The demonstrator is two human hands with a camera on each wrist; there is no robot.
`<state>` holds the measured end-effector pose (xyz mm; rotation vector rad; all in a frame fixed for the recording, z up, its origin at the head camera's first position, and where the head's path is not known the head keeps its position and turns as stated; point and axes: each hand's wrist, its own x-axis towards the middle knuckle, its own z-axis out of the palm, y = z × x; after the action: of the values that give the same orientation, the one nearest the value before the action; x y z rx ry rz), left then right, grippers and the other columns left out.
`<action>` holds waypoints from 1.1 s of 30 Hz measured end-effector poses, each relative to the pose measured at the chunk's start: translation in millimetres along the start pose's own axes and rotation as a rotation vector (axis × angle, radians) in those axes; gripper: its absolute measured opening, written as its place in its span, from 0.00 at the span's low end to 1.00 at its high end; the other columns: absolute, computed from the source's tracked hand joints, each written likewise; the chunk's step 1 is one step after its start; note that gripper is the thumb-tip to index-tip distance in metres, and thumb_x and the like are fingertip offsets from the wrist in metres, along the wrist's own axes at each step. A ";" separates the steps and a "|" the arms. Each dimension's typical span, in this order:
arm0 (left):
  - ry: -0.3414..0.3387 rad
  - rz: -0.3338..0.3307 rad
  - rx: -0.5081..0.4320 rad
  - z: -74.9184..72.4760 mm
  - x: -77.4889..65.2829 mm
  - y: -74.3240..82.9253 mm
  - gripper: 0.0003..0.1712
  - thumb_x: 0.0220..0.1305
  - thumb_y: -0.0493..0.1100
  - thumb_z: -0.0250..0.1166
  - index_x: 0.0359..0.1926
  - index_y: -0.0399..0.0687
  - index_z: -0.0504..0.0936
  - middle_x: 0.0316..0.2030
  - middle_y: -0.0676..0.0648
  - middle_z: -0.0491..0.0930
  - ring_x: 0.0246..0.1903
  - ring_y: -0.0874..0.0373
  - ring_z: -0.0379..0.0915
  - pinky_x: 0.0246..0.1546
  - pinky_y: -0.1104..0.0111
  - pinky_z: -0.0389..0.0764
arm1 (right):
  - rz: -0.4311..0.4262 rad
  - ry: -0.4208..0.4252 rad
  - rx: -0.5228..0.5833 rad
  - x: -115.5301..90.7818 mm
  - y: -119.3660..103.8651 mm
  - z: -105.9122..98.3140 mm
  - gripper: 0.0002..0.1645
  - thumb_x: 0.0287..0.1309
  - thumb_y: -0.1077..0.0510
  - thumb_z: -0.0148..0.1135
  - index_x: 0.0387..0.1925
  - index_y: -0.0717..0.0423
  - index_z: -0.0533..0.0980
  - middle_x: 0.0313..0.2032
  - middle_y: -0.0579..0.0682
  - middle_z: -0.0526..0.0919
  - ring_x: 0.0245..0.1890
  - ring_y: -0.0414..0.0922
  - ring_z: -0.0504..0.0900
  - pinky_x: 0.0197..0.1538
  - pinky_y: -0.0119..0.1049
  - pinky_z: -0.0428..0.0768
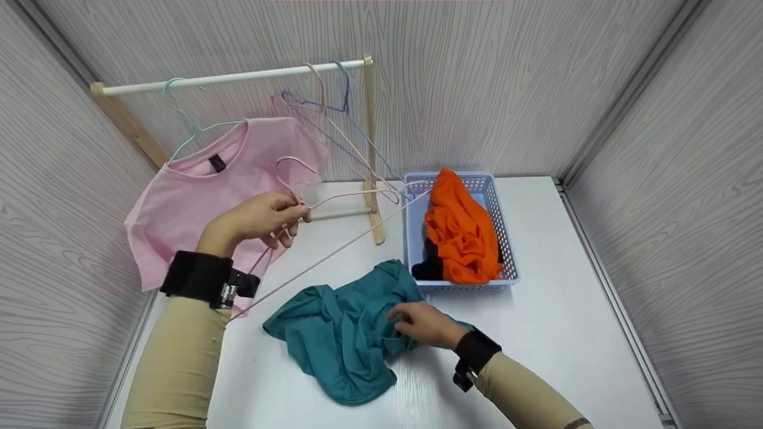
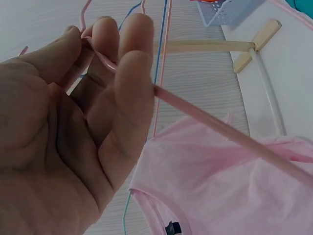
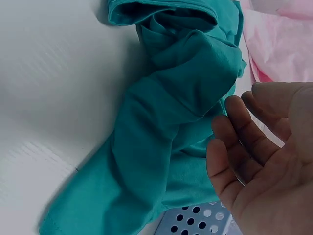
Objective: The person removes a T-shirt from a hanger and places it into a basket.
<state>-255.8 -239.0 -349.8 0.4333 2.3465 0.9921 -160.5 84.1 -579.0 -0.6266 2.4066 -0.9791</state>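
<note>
My left hand (image 1: 262, 217) pinches a pink wire clothes hanger (image 1: 334, 252) just below its hook, holding it up over the table. In the left wrist view the thumb and fingertips close round the hanger's neck (image 2: 105, 59), and one arm of it runs down to the right. Crumpled on the white table lies a teal garment (image 1: 349, 333). Over its right part hovers my right hand (image 1: 426, 323), with nothing in its grasp. The right wrist view shows those fingers (image 3: 222, 164) loosely bent beside the teal cloth (image 3: 161, 112).
A pink T-shirt (image 1: 202, 196) hangs on a mint hanger (image 1: 194, 128) from the rack's white rail (image 1: 238, 77). Bare pink (image 1: 325, 89) and blue (image 1: 347, 89) hangers share that rail. Behind the teal garment, a blue basket (image 1: 506, 238) holds orange clothing (image 1: 465, 238) and black cloth (image 1: 430, 265).
</note>
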 end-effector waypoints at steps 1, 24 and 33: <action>-0.020 -0.017 0.008 -2.3 -1.2 -0.6 0.22 0.77 0.51 0.48 0.49 0.36 0.76 0.26 0.49 0.75 0.21 0.61 0.78 0.21 0.70 0.80 | -0.001 0.004 -0.003 -0.2 0.6 -0.6 0.15 0.67 0.57 0.56 0.53 0.54 0.78 0.35 0.45 0.82 0.33 0.39 0.75 0.38 0.33 0.77; 0.179 -0.170 -0.124 -32.4 45.6 -15.4 0.19 0.75 0.44 0.48 0.55 0.32 0.70 0.31 0.49 0.78 0.24 0.61 0.82 0.27 0.67 0.85 | 0.003 0.018 0.002 -6.8 17.8 -6.3 0.14 0.67 0.58 0.57 0.51 0.56 0.79 0.39 0.48 0.83 0.38 0.40 0.77 0.44 0.35 0.78; 0.456 -0.090 -0.423 -48.7 69.3 39.3 0.17 0.75 0.45 0.47 0.52 0.36 0.72 0.26 0.53 0.78 0.18 0.67 0.76 0.21 0.78 0.79 | 0.037 0.023 0.033 -7.7 25.9 -8.2 0.14 0.67 0.57 0.57 0.51 0.55 0.79 0.40 0.47 0.83 0.39 0.39 0.78 0.44 0.34 0.78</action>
<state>-337.1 -206.0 -318.0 -0.0743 2.4083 1.6303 -165.1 109.3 -590.9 -0.5594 2.4084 -1.0139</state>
